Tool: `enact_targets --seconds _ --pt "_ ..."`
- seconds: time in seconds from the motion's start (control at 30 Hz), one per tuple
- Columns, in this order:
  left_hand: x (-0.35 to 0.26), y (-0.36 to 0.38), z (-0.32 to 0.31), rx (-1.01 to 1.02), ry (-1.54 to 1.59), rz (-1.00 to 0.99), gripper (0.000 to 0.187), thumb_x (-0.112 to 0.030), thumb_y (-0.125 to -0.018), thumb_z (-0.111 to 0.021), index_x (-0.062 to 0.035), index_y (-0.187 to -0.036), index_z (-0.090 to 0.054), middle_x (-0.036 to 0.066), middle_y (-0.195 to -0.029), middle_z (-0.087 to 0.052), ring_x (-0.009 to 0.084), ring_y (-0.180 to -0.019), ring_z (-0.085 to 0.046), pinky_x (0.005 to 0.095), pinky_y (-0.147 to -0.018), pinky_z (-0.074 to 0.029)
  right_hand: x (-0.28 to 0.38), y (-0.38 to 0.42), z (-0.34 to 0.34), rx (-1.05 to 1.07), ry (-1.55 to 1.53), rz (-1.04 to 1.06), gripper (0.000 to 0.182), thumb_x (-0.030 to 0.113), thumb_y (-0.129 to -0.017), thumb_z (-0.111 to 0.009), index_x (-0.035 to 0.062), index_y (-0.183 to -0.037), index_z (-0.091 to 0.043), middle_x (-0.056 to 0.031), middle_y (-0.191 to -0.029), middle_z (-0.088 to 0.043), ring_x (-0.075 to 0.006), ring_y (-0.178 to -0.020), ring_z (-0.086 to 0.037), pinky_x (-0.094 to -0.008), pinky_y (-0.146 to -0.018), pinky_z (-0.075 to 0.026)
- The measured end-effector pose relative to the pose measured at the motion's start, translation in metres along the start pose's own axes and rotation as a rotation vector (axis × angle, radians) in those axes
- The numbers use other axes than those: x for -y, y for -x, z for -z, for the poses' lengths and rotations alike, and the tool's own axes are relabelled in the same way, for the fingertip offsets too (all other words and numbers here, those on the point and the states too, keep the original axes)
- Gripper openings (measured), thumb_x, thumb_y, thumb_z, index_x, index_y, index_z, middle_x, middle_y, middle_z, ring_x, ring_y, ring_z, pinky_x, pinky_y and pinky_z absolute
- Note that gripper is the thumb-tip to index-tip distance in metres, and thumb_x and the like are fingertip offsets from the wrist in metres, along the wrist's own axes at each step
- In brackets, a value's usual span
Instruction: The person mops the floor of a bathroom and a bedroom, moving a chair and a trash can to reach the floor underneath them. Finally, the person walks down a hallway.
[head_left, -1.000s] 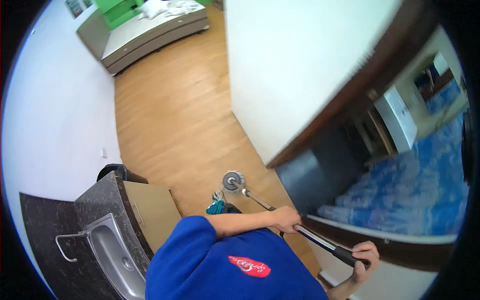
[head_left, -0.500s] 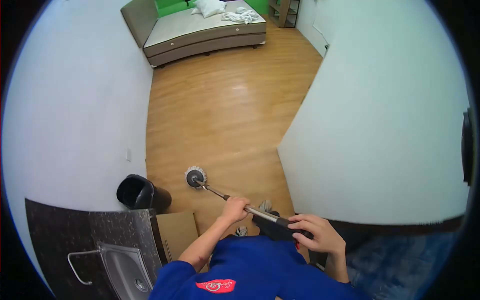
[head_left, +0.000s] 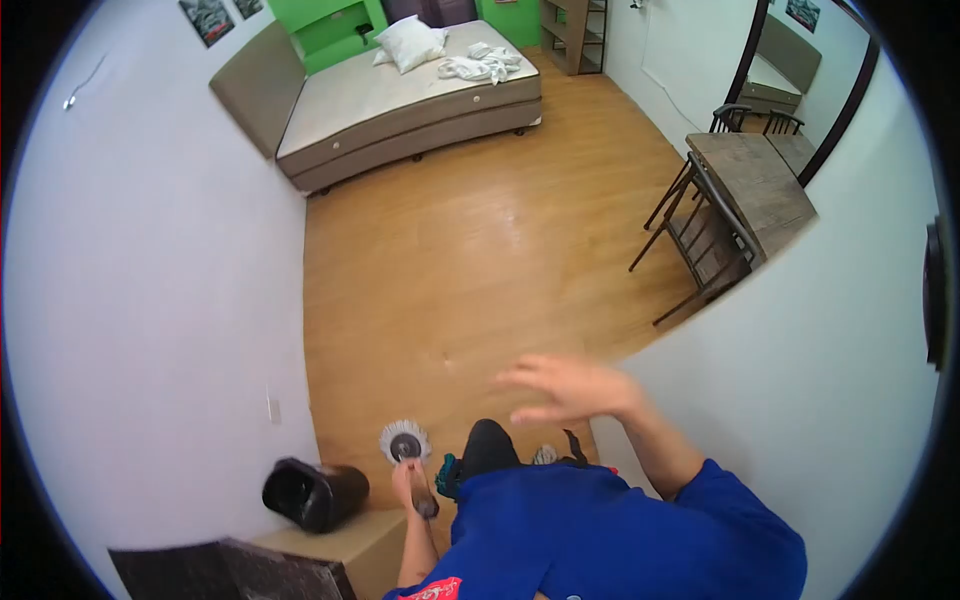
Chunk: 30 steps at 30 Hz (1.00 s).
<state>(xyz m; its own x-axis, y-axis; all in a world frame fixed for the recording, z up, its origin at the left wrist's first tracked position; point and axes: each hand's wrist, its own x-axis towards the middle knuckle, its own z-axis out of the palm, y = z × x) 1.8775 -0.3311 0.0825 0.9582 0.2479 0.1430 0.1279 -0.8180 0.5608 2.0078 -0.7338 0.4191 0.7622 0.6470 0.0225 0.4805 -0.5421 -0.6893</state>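
Stretching ahead, the wooden floor (head_left: 470, 260) bears a bed (head_left: 395, 115) at 11 o'clock, a mop (head_left: 404, 441) at 7 and, beside it, a black bin (head_left: 335, 498). The right hand (head_left: 565, 387), blurred, spreads empty near 4; the left hand (head_left: 405, 480) is closed round the mop's handle.

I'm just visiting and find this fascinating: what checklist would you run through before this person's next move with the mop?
1. Left-hand grip closed on the mop handle: ok.
2. Right-hand grip on the handle too: not ok; it is open in mid-air, away from it.
3. Mop head apart from the black bin: ok, a gap shows.
4. Chair away from the mop head: ok, it stands far to the right.
5. Wooden floor dry: cannot tell; it shines in places.
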Motion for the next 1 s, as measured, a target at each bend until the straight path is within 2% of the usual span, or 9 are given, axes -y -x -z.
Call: enact_targets --seconds 0.1,0.27,0.33,0.4,0.5,0.67,0.8,0.9,1.0 --pt "0.007 -0.028 -0.054 0.091 -0.379 0.138 0.011 -0.021 -0.084 -0.068 -0.0115 -0.082 -0.073 0.012 -0.079 -0.069 0.0325 -0.076 -0.067 0.0413 -0.070 -0.053 -0.088 -0.071 0.066 -0.220 -0.010 0.048 0.049 0.039 -0.095 -0.068 0.0093 -0.133 -0.059 -0.0155 -0.126 -0.063 -0.0348 -0.115 -0.062 -0.0423 -0.095 -0.052" --pt "0.006 -0.168 -0.112 0.215 0.079 0.077 0.021 -0.027 -0.086 -0.073 -0.0060 -0.082 -0.076 0.017 -0.072 -0.069 0.0274 -0.069 -0.069 0.0426 -0.065 -0.051 -0.276 -0.140 0.135 -0.448 -0.052 -0.144 0.041 0.034 -0.097 -0.064 0.0086 -0.129 -0.061 -0.0147 -0.118 -0.067 -0.0357 -0.110 -0.063 -0.0437 -0.092 -0.053" --pt "-0.045 -0.250 -0.128 0.331 0.033 0.276 0.026 -0.028 -0.088 -0.074 -0.0020 -0.082 -0.075 0.019 -0.067 -0.068 0.0259 -0.065 -0.069 0.0421 -0.063 -0.051 -0.354 -0.117 0.144 -0.364 0.185 -0.495 0.037 0.032 -0.095 -0.064 0.0079 -0.124 -0.063 -0.0158 -0.117 -0.067 -0.0371 -0.107 -0.065 -0.0459 -0.090 -0.053" --pt "-0.081 -0.355 -0.146 0.333 -0.011 0.234 0.028 -0.027 -0.088 -0.074 0.0004 -0.081 -0.074 0.017 -0.063 -0.067 0.0242 -0.060 -0.067 0.0416 -0.061 -0.050 -0.411 -0.078 0.149 -0.129 0.195 -0.857 0.040 0.034 -0.093 -0.064 0.0080 -0.123 -0.064 -0.0188 -0.119 -0.067 -0.0391 -0.109 -0.064 -0.0485 -0.091 -0.053" --pt "-0.149 -0.504 -0.173 0.391 0.084 0.120 0.030 -0.024 -0.090 -0.073 0.0019 -0.075 -0.070 0.011 -0.061 -0.065 0.0214 -0.056 -0.063 0.0391 -0.056 -0.048 -0.438 -0.016 0.163 -0.226 0.003 -1.042 0.048 0.040 -0.091 -0.064 0.0104 -0.129 -0.065 -0.0208 -0.120 -0.068 -0.0398 -0.114 -0.063 -0.0481 -0.096 -0.051" --pt "-0.379 -0.680 -0.278 0.592 0.482 0.035 0.041 -0.021 -0.096 -0.068 -0.0065 -0.062 -0.050 0.005 -0.057 -0.056 0.0131 -0.050 -0.053 0.0317 -0.050 -0.043 -0.470 0.023 0.202 -0.386 -0.164 -1.317 0.052 0.044 -0.090 -0.069 0.0071 -0.125 -0.067 -0.0197 -0.116 -0.070 -0.0362 -0.106 -0.068 -0.0436 -0.090 -0.054" --pt "-0.553 -0.733 -0.413 0.648 0.550 -0.032 0.044 -0.024 -0.097 -0.067 -0.0091 -0.060 -0.047 -0.001 -0.055 -0.050 0.0105 -0.047 -0.046 0.0312 -0.046 -0.039 -0.561 -0.004 0.273 -0.710 -0.410 -1.163 0.055 0.041 -0.089 -0.073 0.0041 -0.128 -0.065 -0.0176 -0.114 -0.071 -0.0264 -0.103 -0.070 -0.0361 -0.089 -0.055" --pt "-0.654 -0.741 -0.514 0.723 0.339 -0.249 0.043 -0.025 -0.096 -0.067 -0.0040 -0.063 -0.050 -0.001 -0.053 -0.048 0.0117 -0.044 -0.042 0.0346 -0.044 -0.036 -0.621 -0.060 0.400 -1.060 -0.398 -0.773 0.063 0.046 -0.090 -0.073 0.0029 -0.134 -0.059 -0.0171 -0.126 -0.066 -0.0279 -0.114 -0.065 -0.0394 -0.096 -0.051" --pt "-0.776 -0.740 -0.571 0.831 0.354 -0.547 0.032 -0.024 -0.092 -0.069 -0.0003 -0.072 -0.060 0.015 -0.061 -0.058 0.0259 -0.052 -0.056 0.0405 -0.052 -0.041 -0.617 -0.128 0.540 -1.407 -0.559 -0.228 0.070 0.050 -0.087 -0.076 0.0015 -0.134 -0.059 -0.0217 -0.130 -0.062 -0.0320 -0.115 -0.064 -0.0432 -0.096 -0.051"
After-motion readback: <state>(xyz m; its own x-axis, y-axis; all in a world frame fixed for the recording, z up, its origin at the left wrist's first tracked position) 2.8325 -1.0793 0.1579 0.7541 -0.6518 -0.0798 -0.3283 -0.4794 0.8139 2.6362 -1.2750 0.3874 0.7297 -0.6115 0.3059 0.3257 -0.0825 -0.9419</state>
